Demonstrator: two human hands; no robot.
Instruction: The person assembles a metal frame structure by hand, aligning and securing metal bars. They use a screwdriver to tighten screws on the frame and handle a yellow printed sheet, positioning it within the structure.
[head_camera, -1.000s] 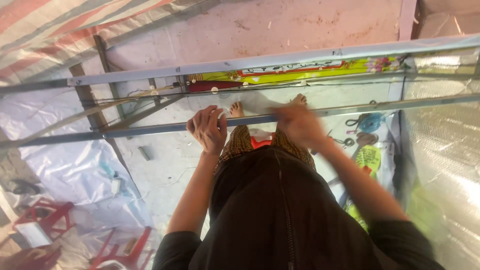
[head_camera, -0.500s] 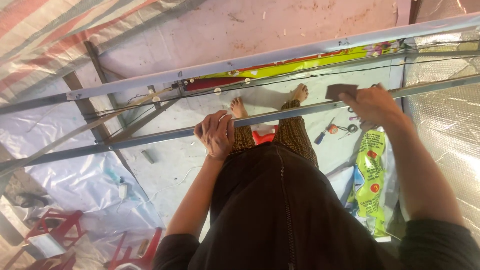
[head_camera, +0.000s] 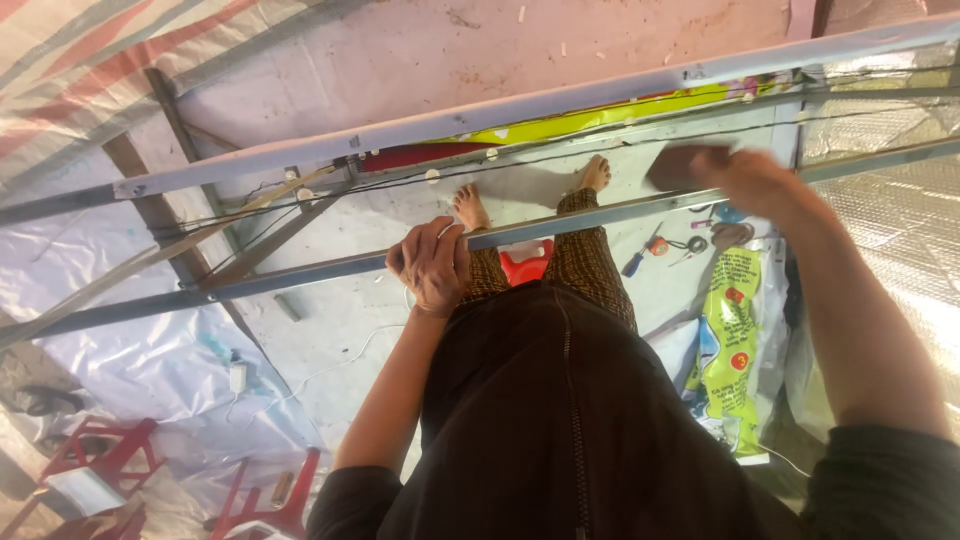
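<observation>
Overhead, my left hand (head_camera: 432, 262) is wrapped tight around a grey metal bar (head_camera: 300, 272) that runs across in front of me, fingers curled over its top. My right hand (head_camera: 752, 180), blurred, is closed on a small dark brown block (head_camera: 682, 165), pressing it against the same bar further right. Far below, my bare feet stand on a red plastic stool (head_camera: 524, 266), with a green printed bag (head_camera: 732, 340) lying on the floor nearby.
</observation>
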